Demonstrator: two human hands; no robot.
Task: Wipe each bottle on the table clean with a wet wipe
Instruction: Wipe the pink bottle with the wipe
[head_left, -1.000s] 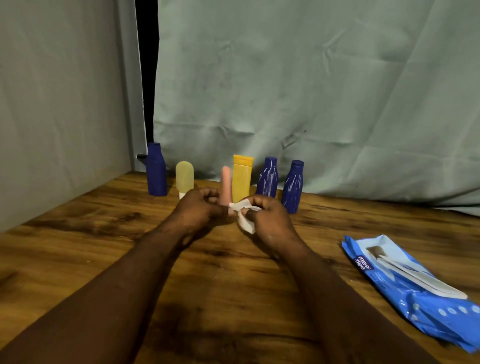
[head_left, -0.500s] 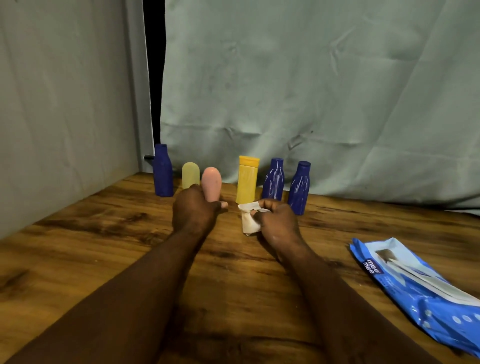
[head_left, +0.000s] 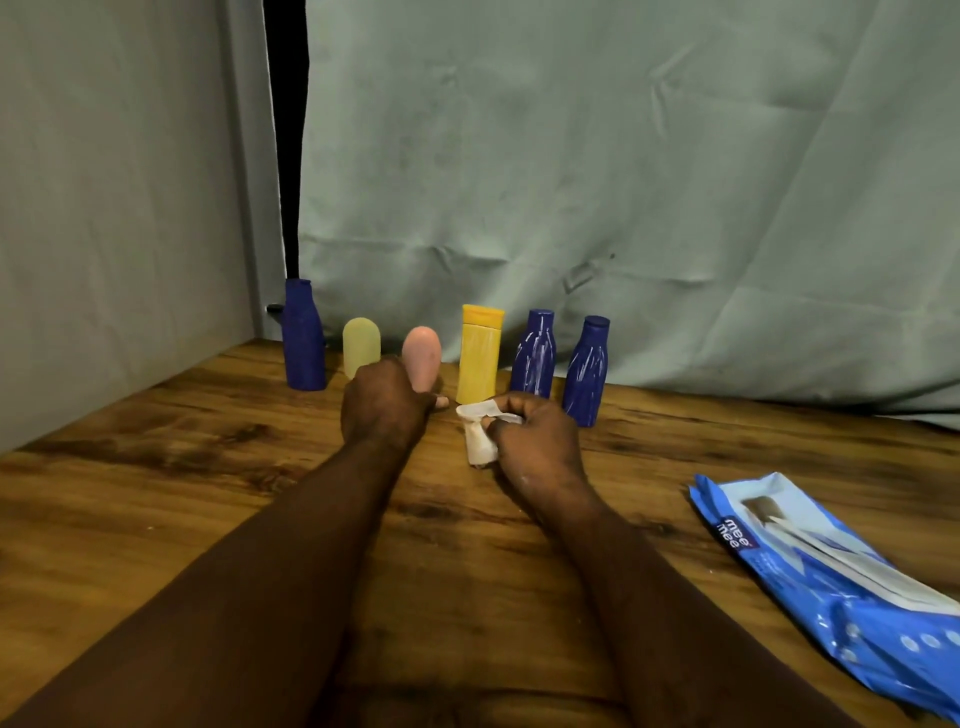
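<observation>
Several bottles stand in a row at the back of the wooden table (head_left: 156, 493): a dark blue bottle (head_left: 303, 335) at the left, a pale yellow tube (head_left: 360, 345), a pink tube (head_left: 422, 356), a yellow bottle (head_left: 480, 354) and two more blue bottles (head_left: 535, 353) (head_left: 587, 369). My left hand (head_left: 382, 402) is closed around the lower part of the upright pink tube, in line with the row. My right hand (head_left: 537, 441), just to the right of it, pinches a crumpled white wet wipe (head_left: 479, 434) near the tabletop.
A blue wet-wipe packet (head_left: 836, 577) lies at the right near the table's edge. A grey-green cloth (head_left: 623, 182) hangs behind the bottles, and a cloth-covered wall (head_left: 114, 208) closes the left side.
My left hand carried the pink tube away from the wipe, to the left and back into the row beside the pale yellow tube. My right hand dropped slightly, still holding the wipe.
</observation>
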